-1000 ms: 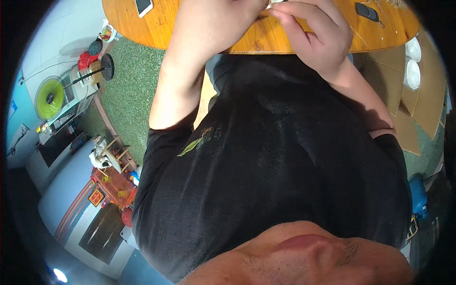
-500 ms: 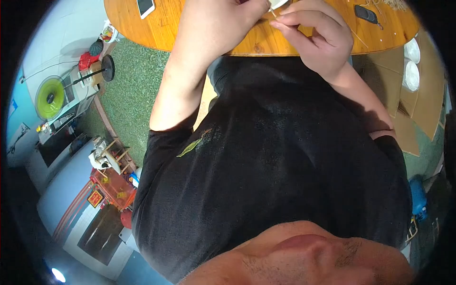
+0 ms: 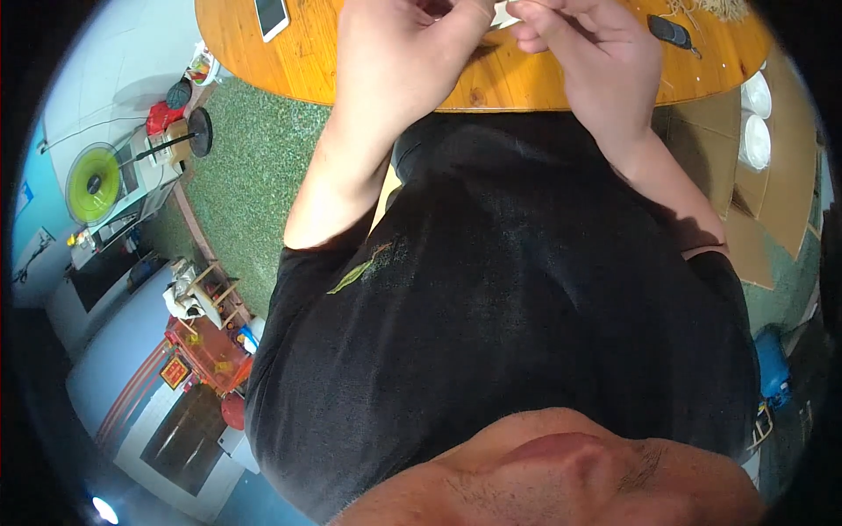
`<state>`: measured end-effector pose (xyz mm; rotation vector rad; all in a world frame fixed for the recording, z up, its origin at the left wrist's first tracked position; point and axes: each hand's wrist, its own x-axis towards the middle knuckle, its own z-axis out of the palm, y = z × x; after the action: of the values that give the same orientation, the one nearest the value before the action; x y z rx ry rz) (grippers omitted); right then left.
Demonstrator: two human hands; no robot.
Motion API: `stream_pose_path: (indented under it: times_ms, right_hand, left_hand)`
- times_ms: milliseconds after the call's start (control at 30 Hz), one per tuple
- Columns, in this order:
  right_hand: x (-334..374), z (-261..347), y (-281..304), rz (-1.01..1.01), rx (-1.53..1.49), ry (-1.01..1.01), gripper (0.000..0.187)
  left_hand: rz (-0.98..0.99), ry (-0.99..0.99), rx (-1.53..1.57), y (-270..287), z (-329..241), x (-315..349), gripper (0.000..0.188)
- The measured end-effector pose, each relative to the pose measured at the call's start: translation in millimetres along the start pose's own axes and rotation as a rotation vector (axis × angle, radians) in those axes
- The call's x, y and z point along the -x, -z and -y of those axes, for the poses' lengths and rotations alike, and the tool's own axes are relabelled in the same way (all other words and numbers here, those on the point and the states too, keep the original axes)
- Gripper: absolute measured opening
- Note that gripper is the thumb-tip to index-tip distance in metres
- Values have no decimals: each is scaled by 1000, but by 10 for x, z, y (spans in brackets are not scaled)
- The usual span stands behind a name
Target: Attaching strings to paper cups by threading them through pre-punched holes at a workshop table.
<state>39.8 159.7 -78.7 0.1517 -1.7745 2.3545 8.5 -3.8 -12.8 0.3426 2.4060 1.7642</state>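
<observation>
Both my hands meet over the wooden table (image 3: pixel 303 66) at the upper edge of the head view. My left hand (image 3: pixel 403 53) is curled with thumb and fingers pressed together; its fingertips are partly cut off. My right hand (image 3: pixel 610 57) pinches close beside it, thumb against the bent fingers. A small pale piece (image 3: pixel 503 16) shows between the two hands, too small and covered to name. What each set of fingers grips is mostly hidden.
A white-framed phone (image 3: pixel 272 17) lies on the table at left. On the right are a dark key fob (image 3: pixel 669 32) and a bundle of tan strands (image 3: pixel 724 7). A green fan (image 3: pixel 94 184) stands left; cardboard (image 3: pixel 706 145) and white bowls (image 3: pixel 754 140) lie right.
My right hand has turned and its fingers have moved up, closer to my left hand. The thin pale strand seen at its fingertips earlier no longer shows.
</observation>
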Motion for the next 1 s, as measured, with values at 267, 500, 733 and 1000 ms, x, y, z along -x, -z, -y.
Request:
stream_pose_path:
  times_ms: [267,500,733,1000]
  right_hand:
    - [-60,295,-21,2,150,-149,8]
    - [-194,426,38,23,162,-359,10]
    - [-200,516,107,160,296,-369,9]
    - [-254,510,127,171,246,-500,10]
  left_hand:
    - [63,-83,38,37,-36,8,1]
    - [105,-185,-57,42,-64,-5,1]
    - [191,-247,-228,45,-144,-79,2]
    - [362,-107,42,73,-71,-166,9]
